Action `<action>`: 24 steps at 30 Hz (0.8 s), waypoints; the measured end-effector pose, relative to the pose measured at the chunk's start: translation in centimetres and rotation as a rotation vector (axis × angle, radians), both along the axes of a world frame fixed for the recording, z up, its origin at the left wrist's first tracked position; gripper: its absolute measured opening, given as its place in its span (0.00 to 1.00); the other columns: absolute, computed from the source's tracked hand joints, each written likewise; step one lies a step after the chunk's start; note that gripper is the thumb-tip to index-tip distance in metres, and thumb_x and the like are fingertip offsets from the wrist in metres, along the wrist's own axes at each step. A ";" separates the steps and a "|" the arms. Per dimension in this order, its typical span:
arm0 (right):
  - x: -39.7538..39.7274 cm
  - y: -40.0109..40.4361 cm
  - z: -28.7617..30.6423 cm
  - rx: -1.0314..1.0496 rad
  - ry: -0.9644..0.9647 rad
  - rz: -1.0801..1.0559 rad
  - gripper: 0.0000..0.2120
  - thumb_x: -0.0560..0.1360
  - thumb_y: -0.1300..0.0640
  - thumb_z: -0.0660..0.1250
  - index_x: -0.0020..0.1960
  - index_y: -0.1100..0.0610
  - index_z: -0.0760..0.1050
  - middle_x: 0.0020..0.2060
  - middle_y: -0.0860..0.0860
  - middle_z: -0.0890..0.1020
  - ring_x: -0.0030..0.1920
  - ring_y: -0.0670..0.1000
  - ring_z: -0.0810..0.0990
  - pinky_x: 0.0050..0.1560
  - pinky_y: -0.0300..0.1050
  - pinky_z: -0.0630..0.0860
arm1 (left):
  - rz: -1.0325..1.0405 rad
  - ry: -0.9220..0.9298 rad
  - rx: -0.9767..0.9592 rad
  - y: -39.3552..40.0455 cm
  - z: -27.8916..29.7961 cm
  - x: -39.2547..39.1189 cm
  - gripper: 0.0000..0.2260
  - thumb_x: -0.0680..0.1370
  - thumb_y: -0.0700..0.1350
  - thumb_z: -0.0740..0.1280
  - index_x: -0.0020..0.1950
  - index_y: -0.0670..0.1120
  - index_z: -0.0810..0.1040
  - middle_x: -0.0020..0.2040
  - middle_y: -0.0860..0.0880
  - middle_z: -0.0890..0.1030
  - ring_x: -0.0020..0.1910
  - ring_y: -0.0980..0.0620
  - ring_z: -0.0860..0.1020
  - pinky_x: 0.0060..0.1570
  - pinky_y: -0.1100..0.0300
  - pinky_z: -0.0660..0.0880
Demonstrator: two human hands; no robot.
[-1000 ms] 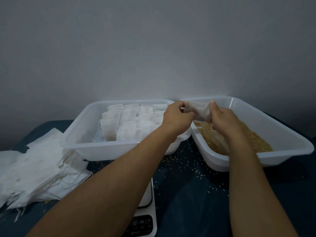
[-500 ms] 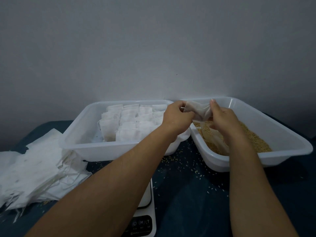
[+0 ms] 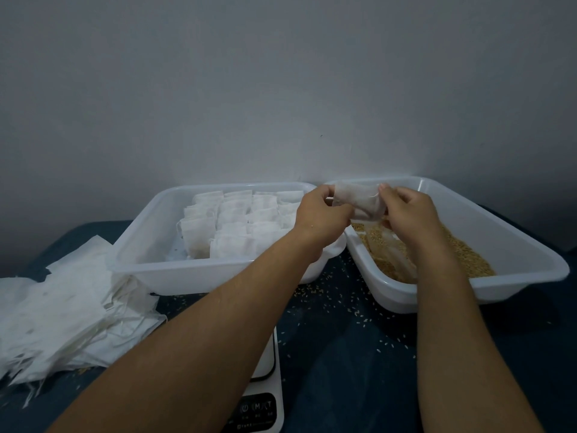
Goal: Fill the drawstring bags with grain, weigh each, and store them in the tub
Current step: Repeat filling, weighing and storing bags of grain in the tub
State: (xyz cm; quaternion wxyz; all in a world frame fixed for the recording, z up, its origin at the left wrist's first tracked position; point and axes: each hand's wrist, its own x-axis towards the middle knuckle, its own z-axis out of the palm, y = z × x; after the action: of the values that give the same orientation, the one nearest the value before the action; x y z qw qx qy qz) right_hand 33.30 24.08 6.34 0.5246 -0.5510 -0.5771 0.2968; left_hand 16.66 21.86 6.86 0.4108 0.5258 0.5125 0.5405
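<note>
Drawstring bag (image 3: 359, 201) now stretched crosswise between hands (image 3: 368, 210).

I'm holding a thin white drawstring bag (image 3: 359, 201) just right of centre frame, its cloth stretching between my hands; grain (image 3: 468, 254) is lying golden in the right tub (image 3: 530, 270); filled bags (image 3: 237, 220) are standing in rows in the left tub (image 3: 150, 267).
</note>
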 end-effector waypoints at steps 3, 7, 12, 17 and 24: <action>0.0 -0.1 0.1 0.063 0.001 0.011 0.19 0.82 0.41 0.65 0.43 0.54 0.82 0.32 0.44 0.81 0.34 0.43 0.78 0.40 0.46 0.75 | -0.007 -0.054 -0.037 -0.2 -0.3 -0.1 0.07 0.75 0.34 0.70 0.48 0.46 0.81 0.45 0.46 0.83 0.39 0.51 0.82 0.55 0.47 0.84; -0.3 -0.4 0.6 0.099 -0.007 0.047 0.16 0.82 0.41 0.65 0.44 0.51 0.83 0.41 0.48 0.86 0.45 0.54 0.84 0.48 0.55 0.83 | -0.044 -0.158 -0.055 -0.5 -0.4 -0.4 0.07 0.76 0.33 0.70 0.46 0.44 0.80 0.45 0.44 0.83 0.41 0.49 0.82 0.54 0.52 0.84; -0.5 -0.5 0.8 0.090 -0.001 0.031 0.13 0.82 0.44 0.66 0.45 0.49 0.84 0.43 0.48 0.86 0.50 0.54 0.85 0.56 0.60 0.83 | -0.026 -0.161 -0.010 -0.9 0.0 -0.4 0.10 0.75 0.33 0.71 0.53 0.46 0.82 0.48 0.44 0.84 0.41 0.51 0.82 0.53 0.52 0.84; -1.1 -1.5 2.1 0.314 -0.108 0.098 0.07 0.81 0.45 0.69 0.49 0.45 0.83 0.43 0.39 0.84 0.45 0.39 0.82 0.44 0.35 0.77 | -0.103 -0.231 -0.059 -2.8 -0.3 -1.0 0.12 0.78 0.35 0.73 0.59 0.45 0.79 0.55 0.44 0.81 0.51 0.49 0.82 0.52 0.55 0.85; -3.8 -5.0 5.2 0.438 -0.387 0.371 0.03 0.78 0.49 0.74 0.46 0.44 0.83 0.41 0.38 0.85 0.44 0.42 0.83 0.42 0.30 0.76 | -0.128 -0.034 0.024 -7.7 -1.6 -3.4 0.13 0.73 0.38 0.77 0.56 0.46 0.82 0.46 0.42 0.85 0.44 0.44 0.85 0.50 0.40 0.84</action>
State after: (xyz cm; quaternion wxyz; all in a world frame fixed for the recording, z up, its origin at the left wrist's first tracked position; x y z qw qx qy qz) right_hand 29.46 19.13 11.58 0.4483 -0.3569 -0.8063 0.1464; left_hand 13.24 14.20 5.22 0.4468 0.5531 0.4645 0.5279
